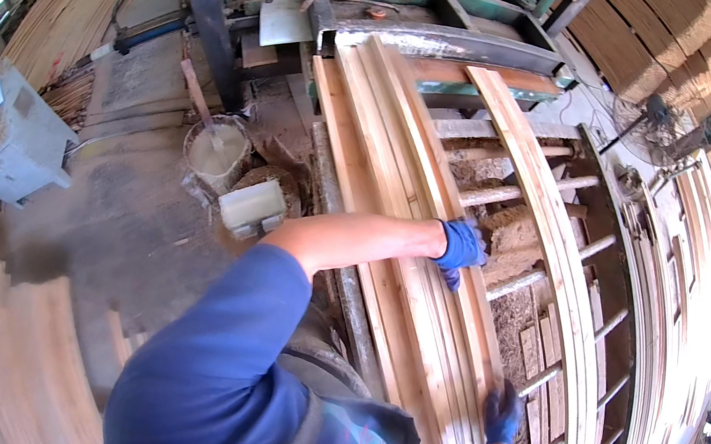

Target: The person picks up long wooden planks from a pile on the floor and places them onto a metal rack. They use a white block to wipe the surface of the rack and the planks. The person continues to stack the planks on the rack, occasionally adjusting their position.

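Several long, pale wooden boards (400,187) lie side by side in a stack on a roller frame. My left hand (462,248), in a blue glove, reaches across the stack, its fingers bent over the right-hand edge of the outermost board. Nearer to me, my right hand (502,414), gloved too, is closed at that same edge, its palm side partly hidden. A separate long plank (553,233) lies apart on the rollers to the right of both hands.
Metal rollers (515,286) span the frame, with sawdust and offcuts beneath. A green-framed machine (451,6) stands at the far end. To the left are a bucket (215,155) and a grey control box (24,135). Stacked timber (653,46) and a fan (647,131) are at far right.
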Available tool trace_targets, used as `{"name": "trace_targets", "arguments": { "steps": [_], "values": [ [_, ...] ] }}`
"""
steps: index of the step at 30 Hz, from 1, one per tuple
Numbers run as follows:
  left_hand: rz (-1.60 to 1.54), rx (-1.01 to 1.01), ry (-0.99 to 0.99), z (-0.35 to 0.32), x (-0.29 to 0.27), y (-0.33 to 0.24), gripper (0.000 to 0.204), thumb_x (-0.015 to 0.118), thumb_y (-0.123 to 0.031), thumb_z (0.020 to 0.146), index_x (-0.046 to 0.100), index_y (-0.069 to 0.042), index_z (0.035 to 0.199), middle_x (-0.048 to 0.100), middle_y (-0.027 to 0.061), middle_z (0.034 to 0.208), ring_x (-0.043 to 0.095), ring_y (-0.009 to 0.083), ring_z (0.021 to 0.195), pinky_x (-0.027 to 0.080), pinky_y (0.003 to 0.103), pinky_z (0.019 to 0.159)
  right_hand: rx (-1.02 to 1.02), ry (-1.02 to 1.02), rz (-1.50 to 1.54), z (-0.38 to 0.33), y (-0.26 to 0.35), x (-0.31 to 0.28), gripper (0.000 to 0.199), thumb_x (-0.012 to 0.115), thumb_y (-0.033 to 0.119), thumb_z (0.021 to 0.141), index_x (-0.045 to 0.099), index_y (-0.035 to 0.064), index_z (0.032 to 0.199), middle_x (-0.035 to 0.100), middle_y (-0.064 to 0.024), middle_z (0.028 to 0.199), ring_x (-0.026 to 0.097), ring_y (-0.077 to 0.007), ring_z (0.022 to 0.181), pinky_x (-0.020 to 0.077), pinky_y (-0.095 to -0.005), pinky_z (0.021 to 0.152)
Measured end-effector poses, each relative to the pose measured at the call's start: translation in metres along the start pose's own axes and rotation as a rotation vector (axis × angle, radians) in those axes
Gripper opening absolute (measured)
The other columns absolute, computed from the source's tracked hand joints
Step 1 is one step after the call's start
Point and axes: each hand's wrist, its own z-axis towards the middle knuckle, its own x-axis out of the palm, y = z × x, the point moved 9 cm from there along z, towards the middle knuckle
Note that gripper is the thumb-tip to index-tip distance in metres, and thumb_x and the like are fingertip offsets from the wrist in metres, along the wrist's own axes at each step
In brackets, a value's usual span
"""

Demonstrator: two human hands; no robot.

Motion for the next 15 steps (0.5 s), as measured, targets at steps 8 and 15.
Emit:
{"name": "trace_targets", "arguments": {
  "steps": [8,15],
  "values": [
    [-0.134,-0.099,-0.247,0.013,0.028,0.008,0.089,0.070,-0.059,0.075,0.045,-0.008,0.144,0.043,0.0179,0.147,0.039,0.0331,0.138,0.028,0.046,0.115,0.062,-0.107,-0.166,0.007,-0.006,0.015,0.038,0.061,0.038,0.091,0.065,0.0055,0.110,0.068,-0.0231,0.094,0.063,-0.0430,0.089,0.0471,-0.0519,0.081],
    [-0.037,-0.177,-0.413,-0.125,0.058,-0.029,0.094,0.050,-0.078,0.079,0.046,-0.010,0.144,0.040,0.0184,0.151,0.035,0.0348,0.141,0.024,0.052,0.118,-0.245,-0.178,-0.056,-0.016,0.060,0.001,0.077,0.075,0.033,0.078,0.044,0.0012,0.140,0.052,-0.0240,0.135,0.050,-0.0460,0.122,0.0398,-0.0520,0.102]
  ]
}}
